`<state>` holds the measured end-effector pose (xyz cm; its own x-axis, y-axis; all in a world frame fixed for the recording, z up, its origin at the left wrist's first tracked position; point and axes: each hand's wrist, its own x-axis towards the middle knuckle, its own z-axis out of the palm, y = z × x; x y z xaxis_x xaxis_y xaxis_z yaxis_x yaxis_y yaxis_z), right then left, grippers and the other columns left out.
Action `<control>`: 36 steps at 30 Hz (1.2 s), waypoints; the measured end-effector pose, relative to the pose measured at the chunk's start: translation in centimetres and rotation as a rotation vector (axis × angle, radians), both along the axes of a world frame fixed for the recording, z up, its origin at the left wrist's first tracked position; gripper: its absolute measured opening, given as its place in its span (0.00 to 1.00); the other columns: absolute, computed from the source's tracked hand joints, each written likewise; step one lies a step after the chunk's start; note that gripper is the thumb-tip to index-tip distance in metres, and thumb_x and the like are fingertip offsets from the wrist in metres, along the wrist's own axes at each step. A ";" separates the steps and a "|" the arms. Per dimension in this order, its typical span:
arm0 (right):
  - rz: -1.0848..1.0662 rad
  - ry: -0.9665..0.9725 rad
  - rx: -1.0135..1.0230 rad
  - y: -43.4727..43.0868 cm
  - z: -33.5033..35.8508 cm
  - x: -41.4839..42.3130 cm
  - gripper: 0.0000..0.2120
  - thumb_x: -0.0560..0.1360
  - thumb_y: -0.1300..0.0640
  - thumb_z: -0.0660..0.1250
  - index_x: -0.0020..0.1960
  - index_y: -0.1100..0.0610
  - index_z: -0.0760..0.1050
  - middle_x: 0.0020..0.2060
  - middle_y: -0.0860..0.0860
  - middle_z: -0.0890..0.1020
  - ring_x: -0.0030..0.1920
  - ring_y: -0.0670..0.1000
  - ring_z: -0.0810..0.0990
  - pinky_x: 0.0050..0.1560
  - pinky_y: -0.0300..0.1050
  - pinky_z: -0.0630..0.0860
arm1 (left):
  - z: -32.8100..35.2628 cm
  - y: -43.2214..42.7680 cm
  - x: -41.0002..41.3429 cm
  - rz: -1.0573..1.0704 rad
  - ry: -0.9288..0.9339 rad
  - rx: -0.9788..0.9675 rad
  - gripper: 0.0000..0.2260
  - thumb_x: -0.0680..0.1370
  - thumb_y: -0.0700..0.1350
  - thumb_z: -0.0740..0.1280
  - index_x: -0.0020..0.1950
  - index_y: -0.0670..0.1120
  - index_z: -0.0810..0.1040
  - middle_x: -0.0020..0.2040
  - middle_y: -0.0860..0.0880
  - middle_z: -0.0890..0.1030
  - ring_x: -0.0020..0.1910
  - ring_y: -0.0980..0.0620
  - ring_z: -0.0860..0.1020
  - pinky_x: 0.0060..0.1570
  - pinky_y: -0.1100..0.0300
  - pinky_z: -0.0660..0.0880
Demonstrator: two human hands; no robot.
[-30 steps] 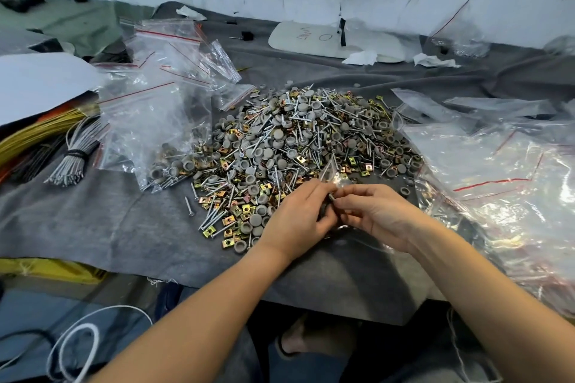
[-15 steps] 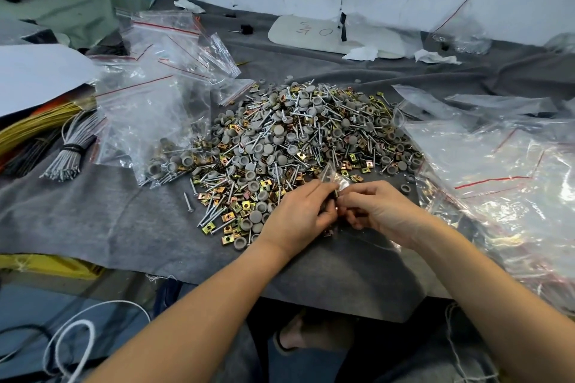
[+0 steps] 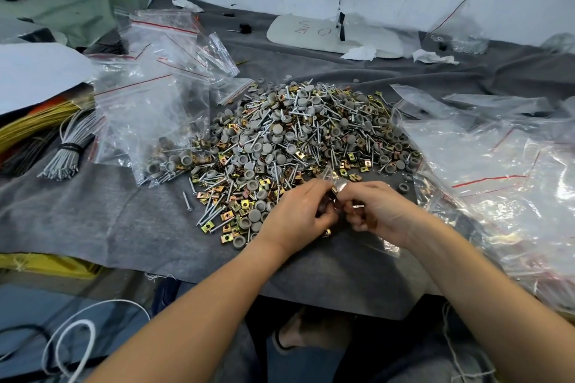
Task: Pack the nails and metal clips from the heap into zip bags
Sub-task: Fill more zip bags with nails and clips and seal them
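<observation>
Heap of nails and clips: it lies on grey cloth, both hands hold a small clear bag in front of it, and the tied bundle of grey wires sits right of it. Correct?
No: the head view shows the bundle of grey wires left of the heap, not right. The rest holds: grey cloth beneath, left hand and right hand gripping the small clear bag in front.

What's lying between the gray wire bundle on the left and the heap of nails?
In the head view, clear zip bags lie between the wire bundle and the heap; the nearest one is partly filled with hardware.
</observation>
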<state>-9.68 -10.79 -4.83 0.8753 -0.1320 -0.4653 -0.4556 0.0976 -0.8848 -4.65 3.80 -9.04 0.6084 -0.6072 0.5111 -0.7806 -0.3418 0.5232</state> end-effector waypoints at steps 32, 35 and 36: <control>-0.352 -0.285 -0.458 1.1 -2.7 1.1 0.09 0.73 0.61 0.69 0.35 0.53 0.80 0.29 0.48 0.81 0.33 0.50 0.81 0.38 0.50 0.80 | 0.3 -0.2 -0.2 0.120 0.003 0.035 0.07 0.76 0.32 0.63 0.52 0.34 0.78 0.49 0.39 0.79 0.47 0.40 0.78 0.49 0.46 0.76; -0.360 -0.342 -0.557 1.3 -3.3 0.7 0.06 0.73 0.61 0.70 0.41 0.51 0.80 0.37 0.48 0.83 0.42 0.49 0.82 0.47 0.49 0.80 | 0.2 -0.4 -0.2 0.122 0.015 0.039 0.08 0.77 0.32 0.62 0.54 0.35 0.77 0.51 0.40 0.78 0.49 0.41 0.77 0.52 0.47 0.75; -0.376 -0.374 -0.590 1.1 -3.4 0.5 0.07 0.73 0.61 0.70 0.42 0.50 0.79 0.38 0.46 0.83 0.42 0.45 0.82 0.46 0.43 0.79 | 0.2 -0.4 -0.1 0.127 0.023 0.026 0.09 0.78 0.32 0.62 0.55 0.36 0.77 0.52 0.40 0.78 0.49 0.42 0.77 0.52 0.48 0.75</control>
<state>-9.17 -9.70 -8.26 0.8076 -0.5829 0.0896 -0.1474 -0.3465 -0.9264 -4.74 3.41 -8.86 0.6923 -0.5374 0.4816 -0.7184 -0.4503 0.5302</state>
